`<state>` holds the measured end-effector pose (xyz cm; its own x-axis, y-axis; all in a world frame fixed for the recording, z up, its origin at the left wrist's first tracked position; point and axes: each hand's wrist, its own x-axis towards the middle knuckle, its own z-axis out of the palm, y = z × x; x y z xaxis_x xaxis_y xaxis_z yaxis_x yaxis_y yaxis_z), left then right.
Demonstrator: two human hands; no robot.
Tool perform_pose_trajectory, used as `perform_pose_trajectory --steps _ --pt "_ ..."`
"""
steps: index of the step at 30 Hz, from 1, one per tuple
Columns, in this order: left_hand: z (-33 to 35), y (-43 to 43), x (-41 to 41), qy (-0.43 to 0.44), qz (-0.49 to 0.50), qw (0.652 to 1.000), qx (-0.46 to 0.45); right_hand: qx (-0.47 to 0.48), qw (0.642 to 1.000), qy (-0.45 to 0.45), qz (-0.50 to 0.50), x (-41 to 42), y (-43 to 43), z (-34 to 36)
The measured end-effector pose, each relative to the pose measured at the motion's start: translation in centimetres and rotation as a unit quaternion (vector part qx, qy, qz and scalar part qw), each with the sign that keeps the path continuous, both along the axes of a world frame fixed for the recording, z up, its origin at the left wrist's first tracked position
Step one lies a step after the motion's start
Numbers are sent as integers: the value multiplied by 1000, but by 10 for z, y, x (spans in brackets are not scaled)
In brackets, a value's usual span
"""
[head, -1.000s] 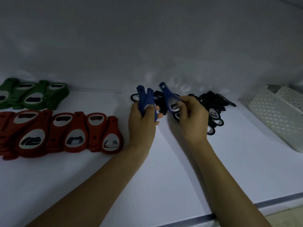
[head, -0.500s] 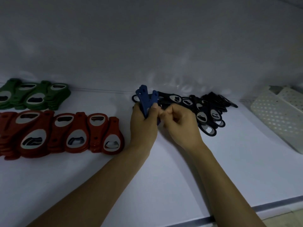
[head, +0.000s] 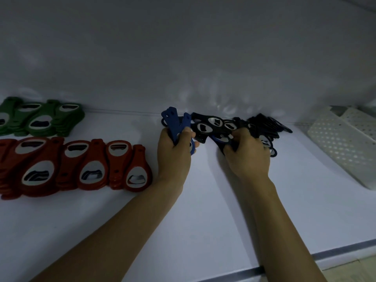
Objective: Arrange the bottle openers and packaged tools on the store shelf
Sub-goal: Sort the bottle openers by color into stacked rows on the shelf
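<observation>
At the far left, against the back wall, a batch of green openers (head: 40, 117) lies flat in overlapping stacks. Just in front of it a longer row of red openers (head: 81, 165) is laid flat too, heads and handles alternating, each one overlapping its neighbour; the row ends near the left wrist.

The left hand (head: 175, 157) is closed round a small bunch of blue openers (head: 175, 123) and holds them upright. The handles fan out above the fist, and the heads are hidden inside the fingers and thumb. The bunch is lifted clear of the white shelf (head: 203, 210), just beside the left end of the next pile.

That pile is the black openers (head: 215, 125) — a loose, jumbled heap along the back of the shelf, with metal insets showing on several of them. The right hand (head: 248, 157) is down on the heap's near edge, knuckles up, fingers curled round a few pieces there. One piece under the fingertips looks dark blue, though the light is too dim to be sure. The two hands are apart, with a strip of bare shelf between them.

At the far right, well apart from the heap, a white perforated basket (head: 341, 147) sits on the shelf — its contents cannot be made out.
</observation>
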<state>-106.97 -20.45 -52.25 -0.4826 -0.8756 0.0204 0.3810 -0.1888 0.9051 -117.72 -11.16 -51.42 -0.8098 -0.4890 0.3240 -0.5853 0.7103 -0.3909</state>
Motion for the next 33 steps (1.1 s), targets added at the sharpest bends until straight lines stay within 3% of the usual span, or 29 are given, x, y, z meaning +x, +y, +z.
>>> perform_pose_trajectory --steps 2,8,11,13,15,17,21,22,23,25,27,30,32,33 --pt "0 1 0 -2 -2 1000 -5 45 999 6 2 -3 2 -1" --pt "2 1 2 1 -7 1000 -6 0 996 79 53 -3 -1 -3" --pt "2 0 2 -2 -8 1000 5 -115 990 63 49 3 -3 0" --pt "3 1 3 0 -11 1000 7 -249 967 -40 46 8 -5 7" --pt "5 1 4 10 -23 1000 15 -404 897 -173 39 10 -6 14" --pt "8 3 6 20 -42 998 30 -509 806 -299 39 10 -4 21" --pt "9 4 8 -5 -29 1000 0 -597 635 -483 83 6 0 27" --pt "10 4 8 -6 -27 1000 4 -605 611 -501 94 5 1 27" --pt "11 3 8 -6 -35 999 11 -602 608 -507 107 4 0 27" --pt "11 3 9 -12 -76 997 8 -561 655 -485 143 7 -1 27" --pt "8 6 9 -56 -124 988 -70 -502 711 -459 174 15 -3 29" --pt "0 13 9 -125 -149 960 -199 -449 742 -448 217 27 -8 29" --pt "-3 12 9 -142 -128 957 -219 -436 808 -350 187 33 -11 28" --pt "-4 10 9 -143 -116 958 -221 -445 822 -313 171 34 -12 26"
